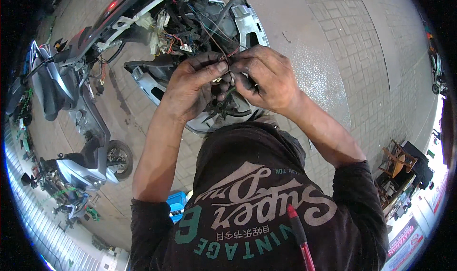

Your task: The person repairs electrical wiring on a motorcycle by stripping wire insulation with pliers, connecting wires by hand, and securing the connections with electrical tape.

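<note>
Closest to the camera, a red-handled tool [299,235] stands clipped at the chest of the person's dark printed shirt [247,195]. Above it both bare forearms rise and meet in front of the opened front of a scooter [190,28]. The left hand [193,87] has its grip closed, thumb and forefinger pinched on a thin bundle of wires [227,56] and what looks like a small pale connector [218,79] between the two hands. The right hand [266,78] is also closed, its fingertips pressed against the same wires and touching the left hand's fingers; just what lies inside its grip cannot be told. The wires run up from the hands into the tangle of coloured cables and white plugs behind the scooter's stripped panel. Below the hands sits a grey curved body panel [152,87]. To the left stand other parked scooters [71,104] on the paved floor [357,47], and a blue crate [176,202] shows by the left elbow.
</note>
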{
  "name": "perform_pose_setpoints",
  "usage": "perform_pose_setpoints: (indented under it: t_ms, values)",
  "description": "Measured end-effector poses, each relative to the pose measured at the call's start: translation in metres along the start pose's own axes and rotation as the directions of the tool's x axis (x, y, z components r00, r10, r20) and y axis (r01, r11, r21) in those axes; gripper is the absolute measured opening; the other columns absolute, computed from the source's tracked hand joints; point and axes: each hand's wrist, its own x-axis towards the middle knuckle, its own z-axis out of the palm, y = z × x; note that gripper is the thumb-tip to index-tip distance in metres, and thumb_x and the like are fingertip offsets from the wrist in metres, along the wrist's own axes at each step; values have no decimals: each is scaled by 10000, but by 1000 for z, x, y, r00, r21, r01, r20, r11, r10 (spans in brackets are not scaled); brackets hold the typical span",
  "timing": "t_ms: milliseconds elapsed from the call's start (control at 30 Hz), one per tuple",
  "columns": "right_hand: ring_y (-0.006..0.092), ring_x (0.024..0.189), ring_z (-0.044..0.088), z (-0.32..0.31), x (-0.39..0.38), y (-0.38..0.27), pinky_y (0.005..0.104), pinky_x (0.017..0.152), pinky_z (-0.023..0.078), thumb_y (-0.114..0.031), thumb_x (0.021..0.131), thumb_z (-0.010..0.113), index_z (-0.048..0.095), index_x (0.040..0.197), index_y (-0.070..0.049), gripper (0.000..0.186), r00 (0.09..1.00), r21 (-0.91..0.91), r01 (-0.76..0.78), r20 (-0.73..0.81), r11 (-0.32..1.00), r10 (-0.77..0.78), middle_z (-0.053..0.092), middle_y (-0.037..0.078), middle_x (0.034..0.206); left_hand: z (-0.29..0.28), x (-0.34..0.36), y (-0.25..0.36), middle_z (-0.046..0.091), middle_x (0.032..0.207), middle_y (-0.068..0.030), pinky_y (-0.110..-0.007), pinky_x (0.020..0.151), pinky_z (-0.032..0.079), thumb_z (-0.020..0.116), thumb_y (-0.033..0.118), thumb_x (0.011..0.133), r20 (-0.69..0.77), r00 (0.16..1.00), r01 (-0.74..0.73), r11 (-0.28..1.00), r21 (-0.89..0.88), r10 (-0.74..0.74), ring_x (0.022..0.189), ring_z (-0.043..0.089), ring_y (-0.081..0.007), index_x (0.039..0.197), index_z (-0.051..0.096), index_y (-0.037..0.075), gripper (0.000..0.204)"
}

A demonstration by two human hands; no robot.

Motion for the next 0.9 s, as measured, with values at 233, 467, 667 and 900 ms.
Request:
perform_pose_setpoints:
  t_ms: [233, 467, 667, 900]
  values:
    - [295, 740, 612, 2, -5, -5, 364, 631, 509, -86, 640, 680, 560, 822, -33, 224, 989, -2, -150, -8, 989, 150, 581, 127, 822, -1, 4, -11, 614, 807, -30, -252, 598, 472, 644, 84, 831, -7, 992, -125, 992, -24, 125, 692, 584, -119, 974, 575, 24, 170]
    - [172, 646, 527, 9, 0, -15, 316, 596, 424, -112, 772, 520, 549, 789, 0, 117, 223, 606, -626, 743, -491, 632, 542, 78, 687, 3, 5, -31, 607, 809, -17, -220, 643, 447, 612, 65, 849, -26, 818, -469, 692, 549, 575, 727, 529, -59, 897, 585, -1, 86]
    - [215, 670, 574, 7, -2, -27, 317, 627, 468, -99, 742, 596, 575, 884, 10, 180, 418, 588, -797, 378, 134, 826, 543, 82, 696, -5, 0, -20, 620, 816, -25, -230, 604, 452, 634, 93, 829, -87, 953, -256, 926, 278, 289, 713, 574, -87, 919, 598, 12, 126]
    - [298, 779, 606, 3, -2, -15, 351, 661, 519, -49, 653, 676, 586, 924, -31, 286, 977, 138, -213, 4, 967, 215, 580, 121, 935, 10, -11, -13, 613, 784, -27, -239, 550, 447, 652, 113, 811, -195, 977, -109, 990, -91, 90, 637, 568, -115, 934, 597, 35, 155]
